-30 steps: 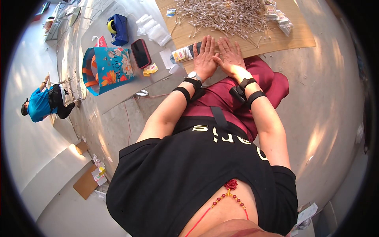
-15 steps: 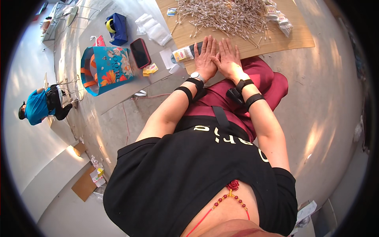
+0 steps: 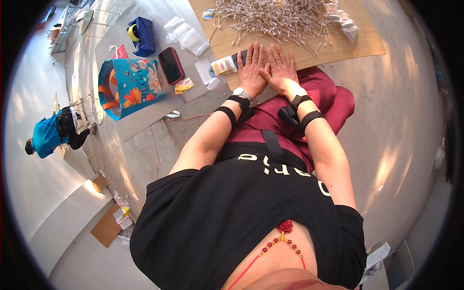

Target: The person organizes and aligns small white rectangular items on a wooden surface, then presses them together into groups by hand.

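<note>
My left hand (image 3: 251, 72) and my right hand (image 3: 280, 71) lie flat side by side at the near edge of the wooden board (image 3: 360, 46). Their fingers stretch forward, and the thumbs meet or overlap. A clear packet of cotton swabs with a yellow-and-white label (image 3: 224, 66) sits just left of my left hand. Something dark and flat (image 3: 238, 59) shows beside and partly under that hand; what it is I cannot tell. Beyond my fingertips spreads a big heap of loose cotton swabs (image 3: 275, 21). Neither hand grips anything that I can see.
Filled swab packets (image 3: 347, 25) lie at the heap's right. On the left are a phone (image 3: 171, 65), clear plastic bags (image 3: 187, 36), a blue tape dispenser (image 3: 143, 36), yellow cards (image 3: 183, 85) and a blue flowered bag (image 3: 133, 89). A person in blue (image 3: 47, 135) sits far left.
My hands keep the same flat pose on the board. The view has shifted very slightly, and the person at far left has leaned a little lower.
</note>
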